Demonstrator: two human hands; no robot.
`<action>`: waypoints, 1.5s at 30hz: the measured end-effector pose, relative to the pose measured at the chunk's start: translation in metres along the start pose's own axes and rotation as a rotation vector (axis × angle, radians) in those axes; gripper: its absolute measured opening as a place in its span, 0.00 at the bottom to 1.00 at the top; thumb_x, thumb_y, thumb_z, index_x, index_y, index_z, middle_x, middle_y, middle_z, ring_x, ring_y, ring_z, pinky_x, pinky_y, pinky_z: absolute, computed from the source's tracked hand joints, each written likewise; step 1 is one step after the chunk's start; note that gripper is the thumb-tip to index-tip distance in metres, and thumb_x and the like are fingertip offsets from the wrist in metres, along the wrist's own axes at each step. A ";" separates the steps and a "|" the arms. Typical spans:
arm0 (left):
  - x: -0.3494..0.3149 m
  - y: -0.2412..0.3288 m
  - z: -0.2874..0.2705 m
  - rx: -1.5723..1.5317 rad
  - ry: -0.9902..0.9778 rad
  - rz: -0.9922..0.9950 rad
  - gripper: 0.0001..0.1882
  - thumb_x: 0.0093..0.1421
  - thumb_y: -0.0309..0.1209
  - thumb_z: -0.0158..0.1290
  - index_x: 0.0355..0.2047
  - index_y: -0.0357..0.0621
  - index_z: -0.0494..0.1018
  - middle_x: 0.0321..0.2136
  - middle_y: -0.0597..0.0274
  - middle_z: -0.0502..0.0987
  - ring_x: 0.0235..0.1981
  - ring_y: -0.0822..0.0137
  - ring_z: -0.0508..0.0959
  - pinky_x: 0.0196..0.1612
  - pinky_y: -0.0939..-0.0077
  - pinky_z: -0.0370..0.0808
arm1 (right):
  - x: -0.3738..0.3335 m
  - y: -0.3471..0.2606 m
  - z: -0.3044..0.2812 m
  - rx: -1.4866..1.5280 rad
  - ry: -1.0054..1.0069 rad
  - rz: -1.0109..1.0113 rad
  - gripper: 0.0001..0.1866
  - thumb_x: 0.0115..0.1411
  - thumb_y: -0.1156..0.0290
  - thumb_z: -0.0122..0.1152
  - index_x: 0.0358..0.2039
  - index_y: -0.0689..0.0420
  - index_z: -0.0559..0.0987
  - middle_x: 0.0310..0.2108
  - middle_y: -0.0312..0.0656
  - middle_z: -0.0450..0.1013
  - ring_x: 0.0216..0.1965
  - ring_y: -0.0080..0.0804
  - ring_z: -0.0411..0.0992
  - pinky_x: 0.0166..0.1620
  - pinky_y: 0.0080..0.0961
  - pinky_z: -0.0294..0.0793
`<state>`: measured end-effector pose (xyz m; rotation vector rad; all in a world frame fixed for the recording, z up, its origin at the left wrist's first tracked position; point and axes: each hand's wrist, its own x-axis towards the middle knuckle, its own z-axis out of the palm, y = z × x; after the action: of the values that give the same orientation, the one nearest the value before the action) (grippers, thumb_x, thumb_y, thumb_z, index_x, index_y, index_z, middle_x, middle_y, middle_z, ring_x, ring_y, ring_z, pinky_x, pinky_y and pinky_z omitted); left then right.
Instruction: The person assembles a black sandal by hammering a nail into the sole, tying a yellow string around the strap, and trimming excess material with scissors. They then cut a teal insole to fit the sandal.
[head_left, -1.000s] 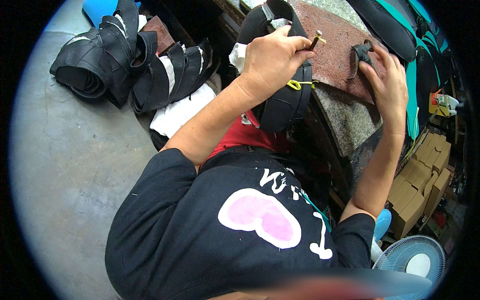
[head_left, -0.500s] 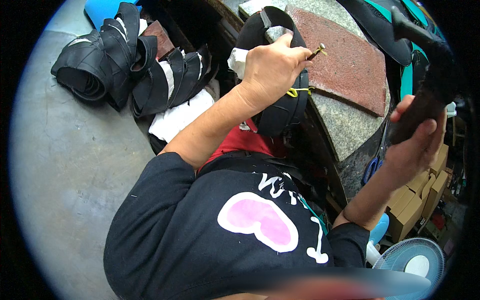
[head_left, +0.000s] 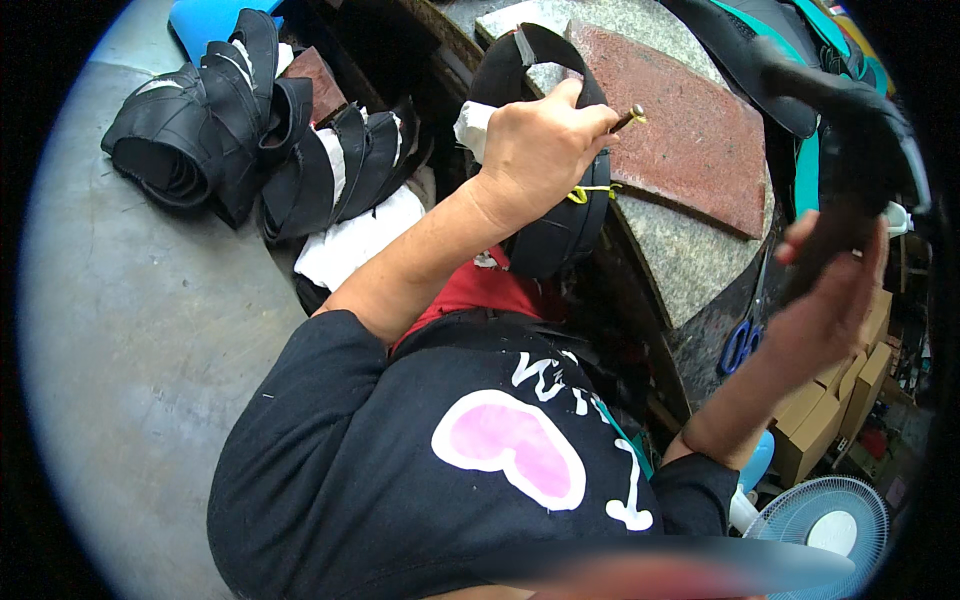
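In my left hand [head_left: 540,145] is a slim metal rod [head_left: 632,115], perhaps a punch, gripped between thumb and fingers. Only its rounded brassy end sticks out, to the right. Under that hand a wide black band [head_left: 560,235] curves in a loop, with a thin yellow tie [head_left: 590,192] around it. Part of a grey stone piece [head_left: 545,76] shows inside the loop. Over on the right, my right hand [head_left: 835,275] is closed around the handle of a dark hammer [head_left: 870,140], raised and smeared by motion.
A reddish stone slab [head_left: 680,125] lies on a grey speckled slab [head_left: 690,265]. Blue-handled scissors [head_left: 742,345] rest nearby. Rolled black strips [head_left: 180,140] are piled at left beside white cloth [head_left: 360,235]. Cardboard boxes [head_left: 810,425] and a fan [head_left: 825,530] stand at lower right.
The hammer in my right hand has swung slightly and blurs more. My left hand keeps the rod over the band, almost in the same place.
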<state>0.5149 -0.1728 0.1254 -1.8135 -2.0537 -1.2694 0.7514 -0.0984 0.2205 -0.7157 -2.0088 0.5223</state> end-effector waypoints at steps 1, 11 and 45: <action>0.000 0.000 0.000 0.013 0.007 0.018 0.09 0.54 0.37 0.63 0.34 0.52 0.80 0.29 0.56 0.76 0.23 0.55 0.79 0.24 0.67 0.75 | -0.005 0.002 0.007 -0.008 -0.030 0.058 0.19 0.67 0.70 0.54 0.59 0.54 0.74 0.46 0.45 0.78 0.35 0.23 0.75 0.37 0.21 0.76; 0.001 0.002 0.001 0.029 -0.005 0.025 0.09 0.54 0.36 0.63 0.35 0.53 0.80 0.28 0.57 0.75 0.23 0.54 0.79 0.24 0.66 0.76 | 0.042 -0.053 0.004 0.290 -0.305 -0.011 0.19 0.64 0.71 0.60 0.56 0.55 0.77 0.41 0.43 0.80 0.33 0.18 0.74 0.35 0.16 0.73; 0.002 -0.005 -0.003 -0.150 -0.258 -0.232 0.14 0.53 0.32 0.63 0.42 0.48 0.78 0.37 0.53 0.77 0.37 0.49 0.80 0.41 0.61 0.77 | 0.038 0.018 0.093 0.563 -0.004 -0.315 0.13 0.71 0.66 0.48 0.34 0.63 0.72 0.33 0.52 0.78 0.36 0.43 0.80 0.40 0.32 0.81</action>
<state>0.5086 -0.1733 0.1263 -1.9379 -2.4276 -1.3394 0.6605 -0.0676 0.1872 -0.0542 -1.8034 0.8455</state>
